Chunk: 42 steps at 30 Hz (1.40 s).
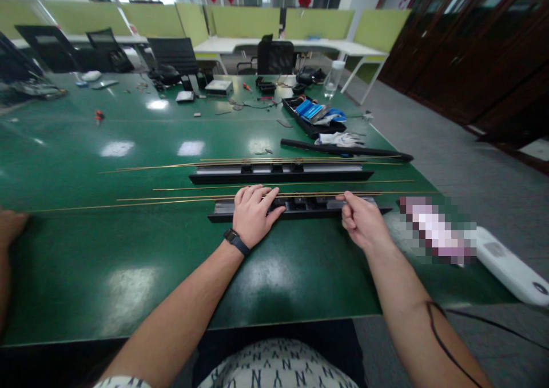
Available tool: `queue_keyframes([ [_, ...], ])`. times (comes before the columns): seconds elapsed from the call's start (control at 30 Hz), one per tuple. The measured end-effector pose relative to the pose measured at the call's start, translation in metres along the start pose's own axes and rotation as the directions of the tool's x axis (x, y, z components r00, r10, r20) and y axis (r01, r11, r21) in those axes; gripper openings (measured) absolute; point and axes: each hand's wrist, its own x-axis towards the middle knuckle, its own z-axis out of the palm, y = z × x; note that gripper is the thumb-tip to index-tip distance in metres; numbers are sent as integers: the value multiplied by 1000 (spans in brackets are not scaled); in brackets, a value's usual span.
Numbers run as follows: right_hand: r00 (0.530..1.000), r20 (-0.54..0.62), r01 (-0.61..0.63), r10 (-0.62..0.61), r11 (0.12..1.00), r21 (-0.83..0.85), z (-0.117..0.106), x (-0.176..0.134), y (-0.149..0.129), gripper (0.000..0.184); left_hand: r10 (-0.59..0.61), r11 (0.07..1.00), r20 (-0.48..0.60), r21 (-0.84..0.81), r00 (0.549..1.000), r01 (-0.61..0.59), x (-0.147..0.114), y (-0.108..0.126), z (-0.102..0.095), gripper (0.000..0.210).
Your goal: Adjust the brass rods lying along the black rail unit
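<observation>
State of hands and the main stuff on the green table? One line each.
Left hand: palm down, fingers spread over near rail
Right hand: fingers curled, fingertips at near rail; grip unclear
Near rail: lying lengthwise, partly covered by left hand
Far rail: lying flat, hands off
Watch: strapped on left wrist
Black tray: open, blue items inside
Bottle: upright
White glove: not worn

A clear bottle (pixel 333 80) stands near a black tray (pixel 319 130) and white gloves (pixel 338 140).
</observation>
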Motion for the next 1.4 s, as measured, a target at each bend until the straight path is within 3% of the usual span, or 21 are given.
queue_keyframes([
  [0.33, 999, -43, -8, 10, 999, 49, 3, -2, -5, 25, -8, 1000, 5, -1, 1000, 8, 1, 0, 0, 44],
  [0.6, 1000, 12, -22, 21, 1000, 10, 2, -3, -2, 31, -10, 1000, 3, -8, 1000, 10, 0, 0, 0, 44],
  [0.83, 999, -34, -13, 14, 1000, 27, 3, -2, -5, 30, -15, 1000, 14, -13, 1000, 15, 1, 1, -1, 43],
  [1.4, 1000, 11, -22, 21, 1000, 19, 3, -4, -6, 31, -1, 1000, 5, -5, 1000, 1, 0, 0, -1, 44],
])
